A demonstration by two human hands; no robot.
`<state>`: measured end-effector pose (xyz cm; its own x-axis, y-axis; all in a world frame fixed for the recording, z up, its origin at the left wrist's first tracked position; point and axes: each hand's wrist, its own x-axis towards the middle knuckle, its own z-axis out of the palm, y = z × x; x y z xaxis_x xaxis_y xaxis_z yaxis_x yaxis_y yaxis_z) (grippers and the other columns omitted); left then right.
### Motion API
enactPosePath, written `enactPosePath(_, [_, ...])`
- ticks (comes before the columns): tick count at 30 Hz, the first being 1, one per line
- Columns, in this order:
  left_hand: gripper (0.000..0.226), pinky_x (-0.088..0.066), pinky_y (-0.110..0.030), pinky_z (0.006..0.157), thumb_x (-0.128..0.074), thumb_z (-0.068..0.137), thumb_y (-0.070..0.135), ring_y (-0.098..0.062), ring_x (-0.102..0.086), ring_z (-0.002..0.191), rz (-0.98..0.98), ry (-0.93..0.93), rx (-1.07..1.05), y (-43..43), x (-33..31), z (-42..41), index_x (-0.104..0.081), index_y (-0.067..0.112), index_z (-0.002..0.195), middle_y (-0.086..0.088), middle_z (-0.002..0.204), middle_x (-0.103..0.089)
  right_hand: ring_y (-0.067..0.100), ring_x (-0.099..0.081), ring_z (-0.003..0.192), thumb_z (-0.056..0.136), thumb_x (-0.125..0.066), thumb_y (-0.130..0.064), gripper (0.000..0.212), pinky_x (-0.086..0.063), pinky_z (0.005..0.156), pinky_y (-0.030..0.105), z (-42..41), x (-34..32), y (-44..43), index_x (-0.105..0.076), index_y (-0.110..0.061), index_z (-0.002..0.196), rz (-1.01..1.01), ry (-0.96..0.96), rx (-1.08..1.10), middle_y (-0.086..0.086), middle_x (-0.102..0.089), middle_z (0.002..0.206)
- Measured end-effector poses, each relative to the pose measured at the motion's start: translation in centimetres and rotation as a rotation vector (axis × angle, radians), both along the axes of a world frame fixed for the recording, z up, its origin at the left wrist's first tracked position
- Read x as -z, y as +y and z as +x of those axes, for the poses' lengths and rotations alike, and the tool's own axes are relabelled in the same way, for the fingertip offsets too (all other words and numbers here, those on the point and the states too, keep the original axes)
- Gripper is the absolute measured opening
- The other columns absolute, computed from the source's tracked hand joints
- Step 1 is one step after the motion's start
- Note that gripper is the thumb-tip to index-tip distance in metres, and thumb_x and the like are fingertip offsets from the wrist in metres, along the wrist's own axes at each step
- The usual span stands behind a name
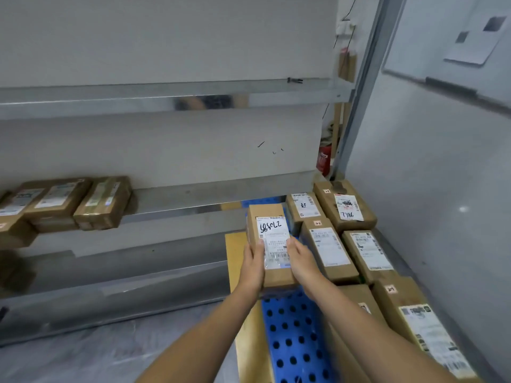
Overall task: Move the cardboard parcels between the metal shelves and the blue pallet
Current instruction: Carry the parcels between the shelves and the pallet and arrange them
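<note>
Your left hand [253, 262] and right hand [301, 261] clasp the parcel [269, 239] above the blue pallet [296, 341]; keep it level.

We see a brown cardboard parcel [272, 244] with a white, black-scrawled label, a blue pallet [294, 338] dotted with dark holes, grey metal shelves [166, 98], a red extinguisher [324, 158]

Both hands grip one cardboard parcel [272, 244] lengthwise: left hand [253, 265] on its left edge, right hand [300, 261] on its right, label up, above the blue pallet [294, 341]. More labelled parcels [359, 244] sit on the pallet's right side. Three parcels [69, 201] on the metal shelf [179, 197], left.
</note>
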<state>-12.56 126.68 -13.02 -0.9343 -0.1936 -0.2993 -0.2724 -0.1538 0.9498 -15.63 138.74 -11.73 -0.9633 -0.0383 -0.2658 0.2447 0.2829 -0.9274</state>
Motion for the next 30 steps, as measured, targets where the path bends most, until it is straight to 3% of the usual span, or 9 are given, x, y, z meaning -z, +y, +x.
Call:
enactPosePath(2, [0.042, -0.051, -0.010, 0.058, -0.038, 0.102, 0.050, 0.002, -0.069, 0.089, 0.000, -0.022, -0.007, 0.8, 0.3, -1.9, -0.045, 0.025, 0.136, 0.011, 0.113, -0.066, -0.008, -0.059, 0.080, 0.105, -0.029, -0.030, 0.028, -0.044, 0.059, 0.003, -1.7, 0.4, 0.6, -0.057, -0.024, 0.109, 0.048, 0.015, -0.005, -0.013, -0.062, 0.091])
enactPosePath(5, [0.045, -0.052, -0.013, 0.067, -0.036, 0.103, 0.048, -0.002, -0.068, 0.096, -0.005, -0.038, -0.005, 1.4, 1.4, -5.4, -0.046, 0.022, 0.138, 0.007, 0.116, -0.067, 0.012, -0.063, 0.096, 0.104, -0.027, -0.032, 0.037, -0.050, 0.079, 0.023, -4.8, 1.4, 0.8, -0.058, -0.019, 0.121, 0.103, 0.067, -0.011, 0.006, -0.063, 0.110])
enactPosePath(10, [0.045, -0.050, -0.013, 0.071, -0.033, 0.103, 0.050, -0.001, -0.067, 0.097, 0.030, -0.085, -0.002, 1.4, 3.8, -11.1, -0.049, 0.023, 0.136, 0.007, 0.118, -0.067, 0.012, -0.049, 0.102, 0.103, -0.025, -0.040, 0.041, -0.036, 0.082, 0.025, -10.7, 3.7, 0.3, -0.052, -0.027, 0.131, 0.249, 0.091, 0.010, 0.006, -0.051, 0.119])
enactPosePath(15, [0.051, -0.048, -0.007, 0.065, -0.031, 0.102, 0.055, 0.009, -0.063, 0.094, 0.044, -0.137, 0.037, 1.1, 6.5, -15.8, -0.043, 0.027, 0.143, 0.016, 0.117, -0.064, 0.022, -0.034, 0.131, 0.101, -0.023, -0.044, 0.043, -0.025, 0.109, 0.046, -15.1, 6.1, 0.2, -0.050, -0.032, 0.132, 0.590, -0.003, 0.097, 0.002, -0.044, 0.136])
enactPosePath(17, [0.058, -0.052, -0.015, 0.084, -0.028, 0.102, 0.057, 0.004, -0.061, 0.108, 0.056, -0.173, 0.044, 1.0, 7.2, -17.3, -0.035, 0.026, 0.150, 0.011, 0.130, -0.060, 0.020, -0.030, 0.132, 0.100, -0.024, -0.046, 0.042, -0.023, 0.109, 0.046, -16.2, 6.5, -0.1, -0.049, -0.034, 0.132, 0.705, 0.042, 0.142, -0.001, -0.041, 0.139])
enactPosePath(20, [0.066, -0.038, -0.038, 0.113, -0.027, 0.101, 0.059, -0.016, -0.048, 0.133, 0.087, -0.209, 0.036, 1.0, 8.1, -18.6, -0.025, 0.022, 0.156, 0.000, 0.151, -0.046, 0.018, -0.025, 0.136, 0.100, -0.023, -0.047, 0.045, -0.018, 0.111, 0.046, -17.1, 6.9, -0.6, -0.033, -0.044, 0.144, 0.837, 0.123, 0.134, -0.005, -0.034, 0.146])
enactPosePath(22, [0.066, -0.045, -0.024, 0.101, -0.027, 0.102, 0.058, -0.009, -0.052, 0.126, 0.091, -0.225, 0.038, 0.9, 9.0, -19.2, -0.025, 0.021, 0.156, 0.001, 0.149, -0.048, 0.017, -0.019, 0.140, 0.100, -0.021, -0.047, 0.047, -0.015, 0.114, 0.046, -17.4, 7.4, -0.7, -0.020, -0.047, 0.148, 0.902, 0.123, 0.100, -0.005, -0.028, 0.151])
enactPosePath(26, [0.057, -0.038, 0.006, 0.056, -0.028, 0.103, 0.053, 0.034, -0.050, 0.076, 0.071, -0.210, 0.056, 0.8, 10.0, -19.8, -0.031, 0.024, 0.152, 0.033, 0.109, -0.050, 0.018, -0.025, 0.137, 0.100, -0.020, -0.048, 0.048, -0.016, 0.112, 0.042, -17.7, 8.3, -0.5, -0.022, -0.046, 0.148, 0.980, 0.112, 0.112, -0.004, -0.035, 0.147])
enactPosePath(30, [0.054, -0.040, 0.004, 0.052, -0.034, 0.101, 0.054, 0.028, -0.057, 0.072, 0.091, -0.216, 0.073, 0.7, 10.2, -19.6, -0.037, 0.025, 0.147, 0.022, 0.113, -0.058, 0.019, -0.033, 0.130, 0.098, -0.027, -0.052, 0.046, -0.020, 0.108, 0.041, -18.0, 8.7, -0.1, -0.031, -0.046, 0.144, 1.043, 0.169, 0.100, -0.003, -0.041, 0.140])
